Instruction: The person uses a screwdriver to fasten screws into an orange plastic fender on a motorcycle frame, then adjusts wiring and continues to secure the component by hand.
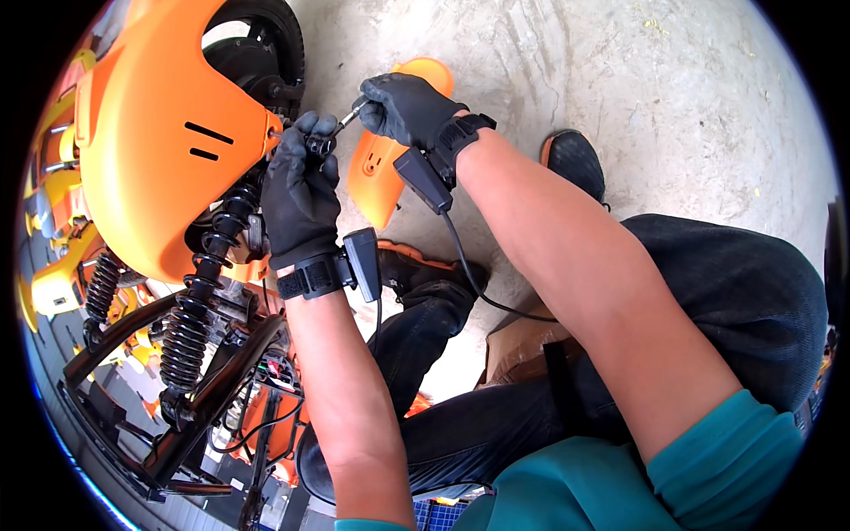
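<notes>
A large orange body panel (159,106) with two dark slots fills the upper left, part of a vehicle. At its right corner my left hand (301,195), in a black glove, has its fingers closed around the dark end piece (320,144) of a slim metal rod. My right hand (405,111), gloved alike, pinches the other end of this metal rod (349,119), which slants up to the right. Whether the rod is a tool or a vehicle part I cannot tell. A loose orange panel (376,181) lies on the floor beyond my hands.
Black coil-spring shock absorbers (186,332) and a dark tube frame (199,398) stand at the left, with loose cables (257,434) below. A black wheel (283,44) is at the top. A brown cardboard box (527,350) sits by my legs. Cables trail from both wrist devices.
</notes>
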Tool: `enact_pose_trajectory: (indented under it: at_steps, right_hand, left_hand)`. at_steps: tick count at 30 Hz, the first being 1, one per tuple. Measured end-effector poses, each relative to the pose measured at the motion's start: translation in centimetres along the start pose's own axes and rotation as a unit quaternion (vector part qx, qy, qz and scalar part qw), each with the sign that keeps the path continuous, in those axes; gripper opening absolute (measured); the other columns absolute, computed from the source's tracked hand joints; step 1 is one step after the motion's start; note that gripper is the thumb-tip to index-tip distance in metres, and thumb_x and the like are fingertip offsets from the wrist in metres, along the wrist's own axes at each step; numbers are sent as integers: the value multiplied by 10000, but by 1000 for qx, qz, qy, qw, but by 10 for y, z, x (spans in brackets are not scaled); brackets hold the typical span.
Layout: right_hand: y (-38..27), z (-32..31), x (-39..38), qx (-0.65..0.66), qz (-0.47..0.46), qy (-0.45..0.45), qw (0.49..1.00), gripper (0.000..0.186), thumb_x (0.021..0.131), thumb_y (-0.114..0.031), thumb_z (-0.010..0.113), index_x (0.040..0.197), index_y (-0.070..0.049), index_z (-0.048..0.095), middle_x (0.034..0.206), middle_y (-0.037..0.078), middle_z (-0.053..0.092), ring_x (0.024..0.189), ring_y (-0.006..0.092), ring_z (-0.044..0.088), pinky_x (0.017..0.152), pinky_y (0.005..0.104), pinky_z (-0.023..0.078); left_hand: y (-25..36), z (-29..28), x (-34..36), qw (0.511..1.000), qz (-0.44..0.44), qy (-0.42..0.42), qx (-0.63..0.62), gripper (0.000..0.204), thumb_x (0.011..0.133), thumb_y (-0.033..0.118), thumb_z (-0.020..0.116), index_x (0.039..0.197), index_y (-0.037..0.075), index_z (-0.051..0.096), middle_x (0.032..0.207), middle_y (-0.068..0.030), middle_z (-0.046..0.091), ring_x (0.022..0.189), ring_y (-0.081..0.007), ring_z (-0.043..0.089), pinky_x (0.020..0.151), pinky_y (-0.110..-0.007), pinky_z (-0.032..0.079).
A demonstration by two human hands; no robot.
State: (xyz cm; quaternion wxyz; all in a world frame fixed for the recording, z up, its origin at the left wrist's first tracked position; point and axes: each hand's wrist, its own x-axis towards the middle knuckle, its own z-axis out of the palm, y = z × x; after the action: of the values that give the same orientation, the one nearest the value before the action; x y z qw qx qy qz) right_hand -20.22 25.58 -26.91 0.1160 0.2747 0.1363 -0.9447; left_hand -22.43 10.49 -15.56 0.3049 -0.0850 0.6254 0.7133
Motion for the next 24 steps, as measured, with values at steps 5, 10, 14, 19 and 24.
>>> enact_pose_trajectory:
  at_steps: [5,10,14,19,24]
  right_hand:
    - [1,-3,6,0,1,-20,1000,154,906,-137,497,809,-17,498,743,74,530,607,136,490,569,241,448]
    - [-1,-1,6,-5,-16,-21,1000,143,899,-122,499,795,-25,482,717,75,518,594,136,480,542,250,427]
    - [-16,8,2,-66,-43,2,997,116,886,-104,508,806,-27,475,712,85,523,586,137,489,527,253,420]
    - [-24,11,3,-110,-102,6,989,82,886,-98,493,903,-21,471,730,104,560,589,152,534,549,283,476]
    - [-50,42,-20,-275,-197,7,941,135,896,-130,490,950,-7,472,756,102,586,624,158,576,577,306,512]
  left_hand:
    - [6,15,-4,997,-10,56,43,326,921,278,497,1129,30,528,1005,-79,628,758,-86,555,587,-178,440]
    - [4,20,-4,992,-4,84,98,374,939,313,452,1158,14,502,1065,-58,594,746,-76,521,636,-177,441]
    - [5,20,-4,989,11,88,117,311,931,262,479,1095,4,536,989,-66,607,741,-93,551,651,-198,478]
    - [4,18,-2,983,51,85,155,248,897,226,555,991,-1,591,851,-76,615,720,-128,591,652,-246,532]
    - [1,9,-2,965,94,64,238,182,896,67,506,1047,2,585,884,-66,620,791,-128,595,720,-251,499]
